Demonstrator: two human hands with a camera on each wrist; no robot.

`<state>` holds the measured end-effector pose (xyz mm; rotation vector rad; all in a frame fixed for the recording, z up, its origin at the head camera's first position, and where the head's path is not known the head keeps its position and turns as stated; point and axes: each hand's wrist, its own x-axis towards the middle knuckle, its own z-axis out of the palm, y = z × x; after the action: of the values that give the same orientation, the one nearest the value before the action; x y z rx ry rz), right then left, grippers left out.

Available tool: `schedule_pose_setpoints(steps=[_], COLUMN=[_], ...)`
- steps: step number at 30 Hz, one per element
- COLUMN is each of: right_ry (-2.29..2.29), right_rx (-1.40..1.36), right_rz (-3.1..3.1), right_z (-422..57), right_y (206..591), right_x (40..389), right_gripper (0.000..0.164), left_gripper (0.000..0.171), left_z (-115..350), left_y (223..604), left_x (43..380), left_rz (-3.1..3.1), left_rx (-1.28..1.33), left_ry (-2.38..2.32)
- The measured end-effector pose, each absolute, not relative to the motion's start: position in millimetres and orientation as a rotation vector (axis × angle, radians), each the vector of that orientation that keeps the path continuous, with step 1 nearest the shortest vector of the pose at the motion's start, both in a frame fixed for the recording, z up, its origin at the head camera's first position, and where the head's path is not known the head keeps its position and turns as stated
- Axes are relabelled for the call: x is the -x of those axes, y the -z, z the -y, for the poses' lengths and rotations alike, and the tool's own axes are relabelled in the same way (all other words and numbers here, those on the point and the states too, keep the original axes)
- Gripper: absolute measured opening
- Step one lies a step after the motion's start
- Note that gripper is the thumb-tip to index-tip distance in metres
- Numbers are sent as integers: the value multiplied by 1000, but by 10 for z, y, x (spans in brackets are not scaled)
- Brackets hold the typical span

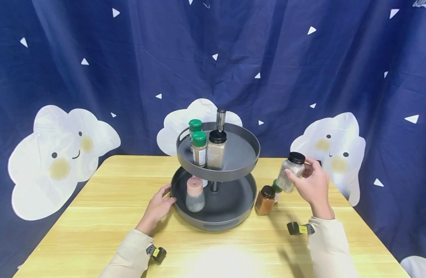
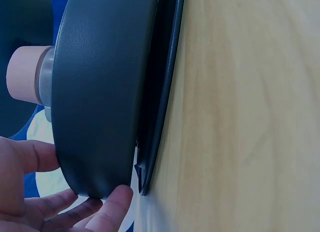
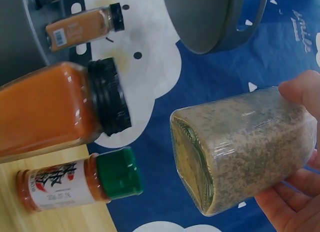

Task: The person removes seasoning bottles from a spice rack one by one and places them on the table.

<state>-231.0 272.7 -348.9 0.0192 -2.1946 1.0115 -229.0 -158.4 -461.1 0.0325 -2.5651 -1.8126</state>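
A dark grey two-tier turntable [image 1: 245, 170] stands mid-table. My left hand [image 1: 159, 207] grips the left edge of its lower tray [image 2: 100, 92], thumb at the upper edge and fingers along the wall and lower edge. A pink-capped shaker [image 1: 194, 195] stands on that tray. On the right, my right hand [image 1: 315, 185] holds a clear spice jar [image 1: 290, 173] tilted above the table, its black lid up; greyish speckled contents show in the right wrist view. Below it stand a black-lidded jar of orange powder [image 1: 265, 200] and a green-capped spice bottle [image 1: 277, 191], partly hidden.
The upper tray carries two green-capped bottles [image 1: 199, 150], a black-lidded jar [image 1: 216, 150] and a tall silver-and-black container [image 1: 221, 119]. A small black-capped bottle [image 3: 80, 28] appears by the lower tray. A blue curtain [image 1: 213, 58] hangs behind the wooden table [image 1: 105, 200].
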Motion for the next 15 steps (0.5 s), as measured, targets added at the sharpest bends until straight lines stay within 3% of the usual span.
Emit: schedule_pose_setpoints(steps=[15], right_ry=[-940], right_rx=[31], right_rz=[2281], right_z=[-2826], right_y=[3692], right_x=[2297], right_gripper=[60], left_gripper=[56], left_z=[1585], left_y=[4607], left_x=[2291], left_rz=[2582], left_rx=[-34], left_ry=[1793])
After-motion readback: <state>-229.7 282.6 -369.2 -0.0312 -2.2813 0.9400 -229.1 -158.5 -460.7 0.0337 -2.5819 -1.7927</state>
